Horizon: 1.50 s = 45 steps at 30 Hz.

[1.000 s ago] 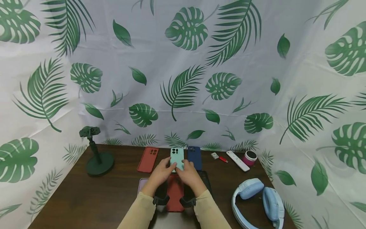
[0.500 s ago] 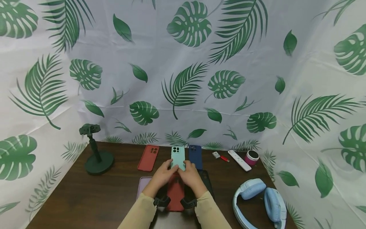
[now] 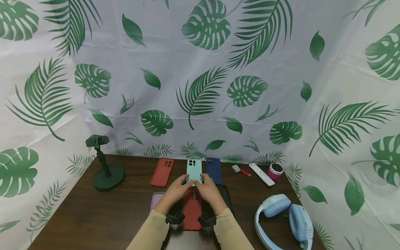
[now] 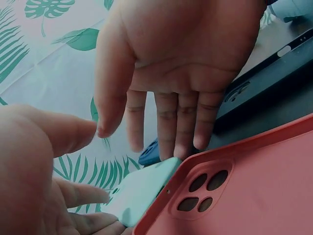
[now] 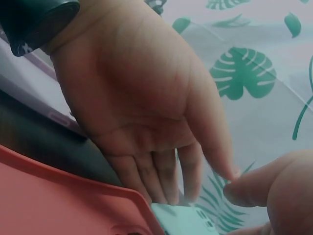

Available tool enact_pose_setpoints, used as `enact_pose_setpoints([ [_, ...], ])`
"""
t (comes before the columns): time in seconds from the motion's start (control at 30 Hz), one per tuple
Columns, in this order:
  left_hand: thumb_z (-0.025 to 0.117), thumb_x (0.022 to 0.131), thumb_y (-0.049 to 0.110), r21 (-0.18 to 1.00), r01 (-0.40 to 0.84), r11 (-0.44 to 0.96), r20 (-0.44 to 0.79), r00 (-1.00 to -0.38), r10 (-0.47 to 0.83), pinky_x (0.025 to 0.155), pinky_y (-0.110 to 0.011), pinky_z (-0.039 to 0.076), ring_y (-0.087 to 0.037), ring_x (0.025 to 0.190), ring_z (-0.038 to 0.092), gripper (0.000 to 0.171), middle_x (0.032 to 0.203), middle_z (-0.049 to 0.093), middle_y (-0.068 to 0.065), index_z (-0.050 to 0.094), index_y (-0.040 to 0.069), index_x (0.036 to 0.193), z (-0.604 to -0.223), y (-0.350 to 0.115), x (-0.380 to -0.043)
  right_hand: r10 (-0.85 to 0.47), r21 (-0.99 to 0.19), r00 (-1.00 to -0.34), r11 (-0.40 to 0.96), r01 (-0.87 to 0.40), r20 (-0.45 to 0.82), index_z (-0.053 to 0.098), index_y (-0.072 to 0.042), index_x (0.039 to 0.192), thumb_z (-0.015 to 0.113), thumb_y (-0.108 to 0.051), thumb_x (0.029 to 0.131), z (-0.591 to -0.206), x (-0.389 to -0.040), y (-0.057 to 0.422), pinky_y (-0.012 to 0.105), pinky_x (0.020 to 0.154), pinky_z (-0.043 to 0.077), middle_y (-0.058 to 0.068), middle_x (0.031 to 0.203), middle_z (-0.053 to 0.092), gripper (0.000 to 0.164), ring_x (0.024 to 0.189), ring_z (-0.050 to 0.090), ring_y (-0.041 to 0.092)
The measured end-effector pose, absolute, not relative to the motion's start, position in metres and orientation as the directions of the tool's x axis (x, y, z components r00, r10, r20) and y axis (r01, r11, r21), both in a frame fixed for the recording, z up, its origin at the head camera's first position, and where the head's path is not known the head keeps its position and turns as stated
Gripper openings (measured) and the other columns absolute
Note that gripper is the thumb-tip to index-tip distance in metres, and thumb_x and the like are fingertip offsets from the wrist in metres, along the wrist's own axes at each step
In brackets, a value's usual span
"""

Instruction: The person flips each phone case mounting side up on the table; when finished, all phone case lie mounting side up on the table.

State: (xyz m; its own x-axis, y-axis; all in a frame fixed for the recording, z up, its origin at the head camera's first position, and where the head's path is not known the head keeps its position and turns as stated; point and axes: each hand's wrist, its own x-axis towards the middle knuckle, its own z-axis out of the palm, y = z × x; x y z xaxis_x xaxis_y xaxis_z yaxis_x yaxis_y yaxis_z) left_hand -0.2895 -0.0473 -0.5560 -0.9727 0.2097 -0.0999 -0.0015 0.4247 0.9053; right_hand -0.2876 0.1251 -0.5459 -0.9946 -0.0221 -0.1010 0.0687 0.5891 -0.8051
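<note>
A mint-green phone case (image 3: 194, 168) lies at the back middle of the dark table, camera cutouts uppermost. My left hand (image 3: 177, 189) is at its near left corner and my right hand (image 3: 207, 190) at its near right corner. In the left wrist view, the right hand's fingers (image 4: 166, 122) reach straight down beside the mint case. The left hand's fingers (image 5: 164, 176) are likewise straight at its edge in the right wrist view. Both thumbs meet tip to tip above the near end. Closer to me, between the forearms, lies a red phone case (image 3: 192, 215).
Another red case (image 3: 161, 172) and a navy case (image 3: 214, 170) flank the mint one. Purple (image 3: 155, 199) and black (image 3: 225, 193) cases are partly behind the arms. Headphones (image 3: 300, 222), a white remote (image 3: 261, 174) and a pink-sided cylinder (image 3: 275, 171) sit right; a camera stand (image 3: 107, 177) left.
The head view has shifted slightly. Both hands stay at the near end of the mint phone case, with only slight movement of the fingers.
</note>
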Motion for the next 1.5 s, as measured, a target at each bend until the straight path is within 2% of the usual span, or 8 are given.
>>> enact_pose_setpoints([
  [0.2, 0.056, 0.100, 0.052, 0.893, 0.010, 0.450, -0.100, -0.971, 0.219, 0.112, -0.063, 0.036, -0.042, 0.143, 0.042, 0.067, 0.156, 0.044, -0.019, 0.048, 0.008, 0.150, -0.554, -0.048, -0.290, -0.005, -0.810, -0.998, 0.584, 0.049, -0.065, 0.048, -0.006, 0.146, 0.058, -0.040, 0.101, -0.544, -0.288, 0.126, 0.054, 0.092, 0.051, 0.021, 0.134, 0.053, 0.058, 0.119, 0.059, 0.036],
  [0.43, 0.056, 0.102, 0.046, 0.893, 0.040, 0.448, -0.087, -0.962, 0.258, 0.114, -0.062, 0.034, -0.044, 0.145, 0.038, 0.062, 0.159, 0.037, -0.023, 0.053, 0.001, 0.145, -0.556, -0.049, -0.290, 0.002, -0.834, -0.998, 0.550, 0.047, -0.055, 0.047, -0.008, 0.147, 0.059, -0.043, 0.100, -0.542, -0.287, 0.127, 0.055, 0.094, 0.051, 0.017, 0.136, 0.053, 0.060, 0.121, 0.059, 0.035],
  [0.63, 0.055, 0.104, 0.034, 0.877, 0.082, 0.474, -0.071, -0.952, 0.296, 0.112, -0.063, 0.037, -0.047, 0.141, 0.042, 0.052, 0.160, 0.033, -0.027, 0.056, -0.003, 0.141, -0.557, -0.049, -0.290, 0.029, -0.863, -0.998, 0.501, 0.064, -0.057, 0.048, -0.011, 0.148, 0.060, -0.043, 0.100, -0.541, -0.286, 0.127, 0.054, 0.095, 0.049, 0.015, 0.136, 0.054, 0.059, 0.123, 0.057, 0.035],
  [0.83, 0.055, 0.103, 0.040, 0.871, 0.086, 0.484, -0.063, -0.957, 0.285, 0.111, -0.064, 0.038, -0.046, 0.140, 0.043, 0.055, 0.158, 0.037, -0.024, 0.056, 0.002, 0.143, -0.555, -0.049, -0.290, 0.021, -0.902, -0.999, 0.428, 0.055, -0.050, 0.045, -0.011, 0.150, 0.059, -0.046, 0.100, -0.537, -0.285, 0.127, 0.055, 0.097, 0.050, 0.016, 0.141, 0.057, 0.063, 0.126, 0.058, 0.036],
  [1.07, 0.057, 0.103, 0.041, 0.879, 0.117, 0.463, -0.035, -0.951, 0.307, 0.111, -0.061, 0.039, -0.041, 0.140, 0.045, 0.052, 0.155, 0.042, -0.019, 0.054, 0.010, 0.145, -0.554, -0.050, -0.287, -0.025, -0.930, -0.998, 0.365, 0.041, -0.054, 0.044, -0.015, 0.150, 0.060, -0.046, 0.100, -0.534, -0.283, 0.126, 0.050, 0.096, 0.053, 0.016, 0.144, 0.057, 0.062, 0.124, 0.061, 0.032],
  [1.37, 0.055, 0.102, 0.046, 0.894, 0.133, 0.428, -0.017, -0.944, 0.329, 0.111, -0.066, 0.036, -0.042, 0.145, 0.040, 0.052, 0.159, 0.040, -0.014, 0.046, 0.030, 0.151, -0.550, -0.054, -0.289, -0.097, -0.945, -0.994, 0.328, 0.013, -0.047, 0.042, -0.007, 0.152, 0.056, -0.025, 0.103, -0.531, -0.282, 0.119, 0.043, 0.091, 0.053, 0.015, 0.147, 0.054, 0.054, 0.117, 0.062, 0.027],
  [1.5, 0.055, 0.102, 0.050, 0.903, 0.123, 0.411, -0.027, -0.940, 0.341, 0.111, -0.067, 0.035, -0.043, 0.147, 0.037, 0.055, 0.162, 0.036, -0.013, 0.043, 0.036, 0.153, -0.550, -0.054, -0.288, -0.138, -0.957, -0.988, 0.290, 0.019, -0.062, 0.043, -0.011, 0.152, 0.054, -0.022, 0.103, -0.534, -0.280, 0.117, 0.046, 0.089, 0.055, 0.014, 0.147, 0.055, 0.052, 0.115, 0.063, 0.026],
])
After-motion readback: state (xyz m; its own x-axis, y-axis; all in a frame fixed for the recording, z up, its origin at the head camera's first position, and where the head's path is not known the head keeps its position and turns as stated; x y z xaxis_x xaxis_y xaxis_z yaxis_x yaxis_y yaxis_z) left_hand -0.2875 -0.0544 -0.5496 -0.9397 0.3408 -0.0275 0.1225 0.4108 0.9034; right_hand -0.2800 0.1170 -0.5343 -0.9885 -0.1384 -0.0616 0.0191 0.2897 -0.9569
